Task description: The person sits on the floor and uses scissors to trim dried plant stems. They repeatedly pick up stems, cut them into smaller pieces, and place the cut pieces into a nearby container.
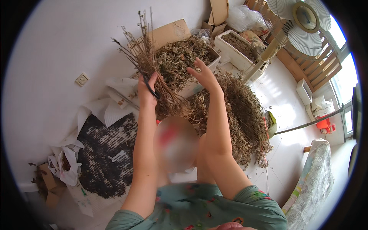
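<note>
My left hand (147, 90) is closed around a bunch of dried plant stems (143, 50), whose thin ends point up toward the wall. A dark, narrow curved thing (150, 85) lies across that hand and the stems; its kind is unclear. To the right, my right hand (205, 76) is raised with fingers apart, holding nothing. Behind it, a white foam box (214, 61) is heaped with dried leaves (184, 53). A large pile of dried plants (245, 111) lies on the floor beside my right forearm. A round blurred patch hides what is between my arms.
At the back right stand a second white box (226, 48) with dried matter and a pedestal fan (304, 19). Dark material (107, 153) is spread at left by the wall. A long pole (306, 124) slants at right, near a covered padded piece (312, 184).
</note>
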Motion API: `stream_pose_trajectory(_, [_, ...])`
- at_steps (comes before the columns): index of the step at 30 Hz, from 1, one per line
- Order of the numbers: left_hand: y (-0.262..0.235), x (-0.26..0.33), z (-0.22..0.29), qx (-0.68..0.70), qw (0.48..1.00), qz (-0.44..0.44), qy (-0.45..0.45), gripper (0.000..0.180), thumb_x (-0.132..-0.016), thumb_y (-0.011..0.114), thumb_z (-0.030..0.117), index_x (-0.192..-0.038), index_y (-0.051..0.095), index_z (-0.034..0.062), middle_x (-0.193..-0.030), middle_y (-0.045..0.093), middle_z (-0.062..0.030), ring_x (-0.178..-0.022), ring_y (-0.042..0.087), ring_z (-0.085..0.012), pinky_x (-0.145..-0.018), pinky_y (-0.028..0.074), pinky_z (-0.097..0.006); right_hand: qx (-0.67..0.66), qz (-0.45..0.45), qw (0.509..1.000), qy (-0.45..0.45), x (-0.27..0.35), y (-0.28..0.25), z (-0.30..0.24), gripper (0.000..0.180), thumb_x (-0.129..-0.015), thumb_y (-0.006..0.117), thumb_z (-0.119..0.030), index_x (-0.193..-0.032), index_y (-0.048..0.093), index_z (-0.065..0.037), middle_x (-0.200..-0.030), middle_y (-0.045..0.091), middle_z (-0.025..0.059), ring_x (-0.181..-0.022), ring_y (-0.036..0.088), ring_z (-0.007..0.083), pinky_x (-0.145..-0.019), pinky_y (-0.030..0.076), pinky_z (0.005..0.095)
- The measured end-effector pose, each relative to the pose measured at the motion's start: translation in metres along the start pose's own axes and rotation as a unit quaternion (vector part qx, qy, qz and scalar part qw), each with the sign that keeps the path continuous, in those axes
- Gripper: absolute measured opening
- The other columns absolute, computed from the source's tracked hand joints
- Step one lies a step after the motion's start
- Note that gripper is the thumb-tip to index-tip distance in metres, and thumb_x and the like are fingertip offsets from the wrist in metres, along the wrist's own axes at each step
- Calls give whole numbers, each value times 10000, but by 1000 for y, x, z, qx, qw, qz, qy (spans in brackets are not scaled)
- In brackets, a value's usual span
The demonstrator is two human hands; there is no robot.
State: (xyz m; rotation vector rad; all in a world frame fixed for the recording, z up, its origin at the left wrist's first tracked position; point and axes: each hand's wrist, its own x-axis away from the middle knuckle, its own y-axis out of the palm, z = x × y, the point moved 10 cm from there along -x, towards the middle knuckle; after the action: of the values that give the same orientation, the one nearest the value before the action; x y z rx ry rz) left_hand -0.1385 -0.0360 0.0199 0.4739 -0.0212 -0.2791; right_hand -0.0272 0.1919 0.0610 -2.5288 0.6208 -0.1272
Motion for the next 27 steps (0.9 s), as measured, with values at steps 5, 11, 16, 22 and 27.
stream_pose_trajectory(5, [11, 7, 8, 12, 1000, 18, -16, 306, -915, 630, 78, -1168, 489, -23, -1096, 592, -107, -961, 570, -169, -824, 489, -312, -93, -123, 984, -92, 27, 43, -57, 944, -827, 708, -469, -1503, 197, -52, -1501, 338, 162, -1408, 285, 266, -1118, 298, 437])
stream_pose_trajectory(11, [80, 43, 17, 42, 992, -112, -42, 262, -898, 640, 44, -1117, 508, -11, -1026, 595, -75, -891, 587, -153, -777, 494, -302, -172, -37, 980, -97, 19, 45, -51, 910, -804, 749, -437, -1450, 293, 13, -1414, 431, 224, -1339, 390, 298, -1068, 355, 402])
stream_pose_trajectory(16, [108, 61, 11, -36, 976, -212, 20, 377, -929, 635, 188, -1240, 471, 53, -1149, 595, -123, -1010, 583, -192, -884, 473, -336, -357, 60, 925, -114, 43, 1, -78, 257, -973, 559, -182, -1138, 565, 15, -1024, 693, 111, -913, 646, 152, -778, 505, 302])
stream_pose_trajectory(22, [102, 54, 36, 201, 969, -120, 80, 333, -938, 620, 199, -1197, 455, 73, -1178, 611, -171, -1091, 602, -250, -929, 481, -358, -391, 473, 761, -208, 153, -194, -4, 196, -1010, 480, -202, -952, 450, -17, -716, 556, 78, -620, 548, 174, -670, 537, 369])
stream_pose_trajectory(27, [69, 45, 8, 201, 973, -116, 17, 323, -919, 624, 119, -1207, 497, 48, -1114, 630, -204, -1047, 633, -299, -907, 537, -413, -189, 598, 745, -227, 334, -322, 34, 174, -990, 514, -178, -952, 424, -33, -668, 493, 50, -553, 496, 147, -572, 492, 310])
